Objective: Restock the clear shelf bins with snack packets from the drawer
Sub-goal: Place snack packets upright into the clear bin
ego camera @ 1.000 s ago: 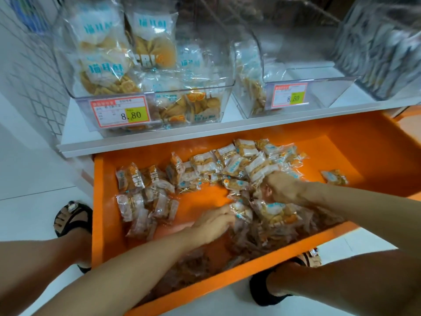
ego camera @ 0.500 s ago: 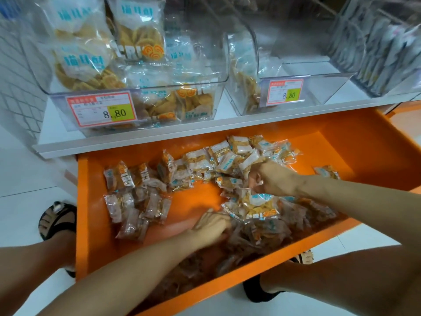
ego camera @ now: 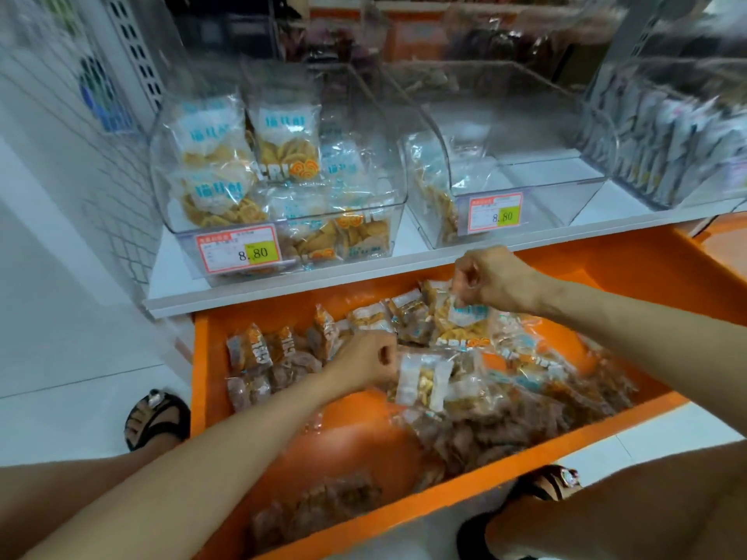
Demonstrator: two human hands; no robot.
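Pinching one snack packet (ego camera: 424,379) by its top edge, the left hand (ego camera: 370,359) hovers over the orange drawer (ego camera: 364,442); toward the drawer's back, the right hand (ego camera: 491,278) grips another packet (ego camera: 461,321), lifted just below the shelf's near-empty clear bin (ego camera: 521,183)

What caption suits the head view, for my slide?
Both hands lift snack packets from the orange drawer.

Both hands rose from the drawer pile: the right hand (ego camera: 491,278) lifted one packet (ego camera: 461,321), the left hand (ego camera: 370,363) another packet (ego camera: 422,379).
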